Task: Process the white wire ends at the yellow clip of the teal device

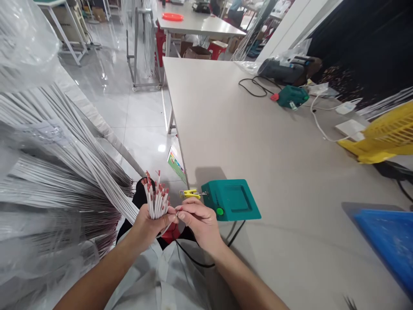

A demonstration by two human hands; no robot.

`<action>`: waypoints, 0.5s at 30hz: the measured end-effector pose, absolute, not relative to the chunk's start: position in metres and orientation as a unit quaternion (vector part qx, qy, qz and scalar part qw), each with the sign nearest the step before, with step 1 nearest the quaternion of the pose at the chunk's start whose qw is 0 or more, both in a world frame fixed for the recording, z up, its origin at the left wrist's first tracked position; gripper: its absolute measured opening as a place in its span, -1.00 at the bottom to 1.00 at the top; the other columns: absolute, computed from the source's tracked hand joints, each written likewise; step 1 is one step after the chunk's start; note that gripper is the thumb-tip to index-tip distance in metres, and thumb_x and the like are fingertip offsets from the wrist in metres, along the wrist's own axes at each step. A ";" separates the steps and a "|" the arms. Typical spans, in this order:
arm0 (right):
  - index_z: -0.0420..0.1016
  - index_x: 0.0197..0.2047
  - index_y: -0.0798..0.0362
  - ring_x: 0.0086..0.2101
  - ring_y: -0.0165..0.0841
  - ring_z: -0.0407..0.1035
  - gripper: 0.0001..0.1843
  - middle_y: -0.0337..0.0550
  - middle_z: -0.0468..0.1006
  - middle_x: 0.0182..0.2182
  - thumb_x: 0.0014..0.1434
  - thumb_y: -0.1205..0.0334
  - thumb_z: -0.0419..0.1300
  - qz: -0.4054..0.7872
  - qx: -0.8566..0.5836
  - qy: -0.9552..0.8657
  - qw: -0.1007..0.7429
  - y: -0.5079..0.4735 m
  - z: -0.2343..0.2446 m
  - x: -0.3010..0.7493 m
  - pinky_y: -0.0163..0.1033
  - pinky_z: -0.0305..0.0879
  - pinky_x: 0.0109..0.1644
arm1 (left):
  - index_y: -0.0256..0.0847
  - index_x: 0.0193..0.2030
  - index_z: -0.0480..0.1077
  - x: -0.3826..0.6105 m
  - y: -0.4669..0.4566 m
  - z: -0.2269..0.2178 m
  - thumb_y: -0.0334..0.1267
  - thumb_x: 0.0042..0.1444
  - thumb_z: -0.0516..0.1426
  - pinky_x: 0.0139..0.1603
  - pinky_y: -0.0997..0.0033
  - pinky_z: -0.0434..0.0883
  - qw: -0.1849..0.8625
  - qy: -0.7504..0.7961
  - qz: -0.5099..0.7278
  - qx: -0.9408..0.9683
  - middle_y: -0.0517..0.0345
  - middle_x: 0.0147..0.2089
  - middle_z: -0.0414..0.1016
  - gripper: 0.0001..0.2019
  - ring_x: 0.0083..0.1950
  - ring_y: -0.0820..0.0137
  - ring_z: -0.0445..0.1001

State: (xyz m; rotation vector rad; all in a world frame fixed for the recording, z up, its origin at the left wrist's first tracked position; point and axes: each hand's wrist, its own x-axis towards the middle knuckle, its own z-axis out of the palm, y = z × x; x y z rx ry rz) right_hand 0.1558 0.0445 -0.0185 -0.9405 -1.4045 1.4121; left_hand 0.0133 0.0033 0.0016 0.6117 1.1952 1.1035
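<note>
My left hand [151, 226] is closed around a bundle of white cables [157, 202] whose reddish ends point up. Just right of it, my right hand [200, 219] pinches the end of a single cable bent out of the bundle; the fingertips of both hands meet there and partly hide it. Beyond my right hand, at the table's near left edge, sits a green device [232, 200] with a bright green button. A yellow clip-like piece [190, 193] with a metal tip sticks out from its left side.
Long white cables [74, 142] hang in plastic at my left. The grey table [238, 129] carries a yellow fan-like object [387, 133], a blue tray [387, 245], and another green device [292, 97] with cords. A wheeled metal rack [135, 51] stands behind on the floor.
</note>
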 end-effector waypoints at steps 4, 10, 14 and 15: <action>0.48 -0.49 0.05 -0.65 -0.53 0.18 -0.81 -0.26 0.38 -0.55 -0.03 0.10 0.24 0.697 -0.382 -0.410 0.447 0.037 -0.023 0.149 -0.38 0.17 -0.61 | -0.31 -0.46 0.45 0.016 0.006 0.002 -0.21 -0.15 0.25 -0.64 0.54 -0.03 0.647 0.538 0.470 0.266 0.35 -0.71 0.16 -0.82 -0.65 0.61 0.02; 0.50 -0.49 0.05 -0.43 -0.35 0.31 -0.69 -0.16 0.41 -0.55 0.12 0.07 0.07 0.546 -0.361 -0.613 0.443 0.045 -0.014 0.169 -0.21 0.32 -0.35 | -0.33 -0.39 0.49 0.017 0.008 -0.006 -0.18 -0.16 0.26 -0.59 0.53 0.12 0.633 0.547 0.475 0.273 0.23 -0.60 0.33 -0.76 -0.59 0.56 0.17; 0.54 -0.38 0.01 -0.39 -0.34 0.35 -0.81 -0.13 0.47 -0.45 0.11 0.21 0.10 0.409 -0.394 -0.708 0.419 0.047 -0.004 0.173 -0.18 0.33 -0.26 | -0.32 -0.37 0.45 0.015 0.009 -0.008 -0.19 -0.21 0.29 -0.56 0.53 0.20 0.586 0.589 0.486 0.273 0.24 -0.56 0.35 -0.73 -0.57 0.54 0.22; 0.54 -0.38 0.01 -0.39 -0.35 0.35 -0.84 -0.13 0.47 -0.45 0.09 0.24 0.12 0.405 -0.406 -0.708 0.413 0.047 -0.003 0.171 -0.21 0.33 -0.28 | -0.31 -0.40 0.43 0.016 0.009 -0.007 -0.20 -0.22 0.29 -0.57 0.54 0.20 0.585 0.590 0.483 0.277 0.26 -0.57 0.34 -0.74 -0.58 0.55 0.21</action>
